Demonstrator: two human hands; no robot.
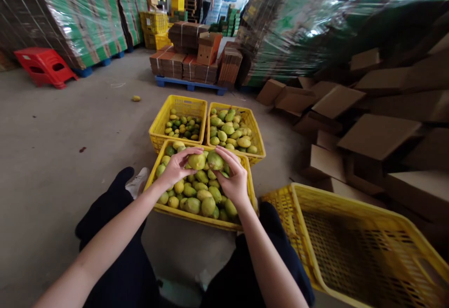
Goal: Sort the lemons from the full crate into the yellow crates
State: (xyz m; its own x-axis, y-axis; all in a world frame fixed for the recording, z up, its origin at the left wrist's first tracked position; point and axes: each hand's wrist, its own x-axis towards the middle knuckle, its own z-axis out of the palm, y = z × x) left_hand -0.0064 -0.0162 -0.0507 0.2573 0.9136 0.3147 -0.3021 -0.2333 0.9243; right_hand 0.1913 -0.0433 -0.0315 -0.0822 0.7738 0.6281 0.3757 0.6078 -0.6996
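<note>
My left hand (178,166) grips a yellow-green lemon (197,161) between thumb and fingers. A greener lemon (215,160) is held the same way in my right hand (233,177). The two fruits are side by side, very close together, above a yellow crate (199,221) that stands between my legs. Many green and yellow lemons (192,205) fill this crate; my hands and forearms hide part of them.
Behind are two more yellow crates, the left one (159,128) with smaller fruit, the right one (257,132) with larger. An empty yellow crate (298,233) is at right, beside piled cardboard boxes (379,135). One fruit (136,98) lies on the floor near a red stool (45,67).
</note>
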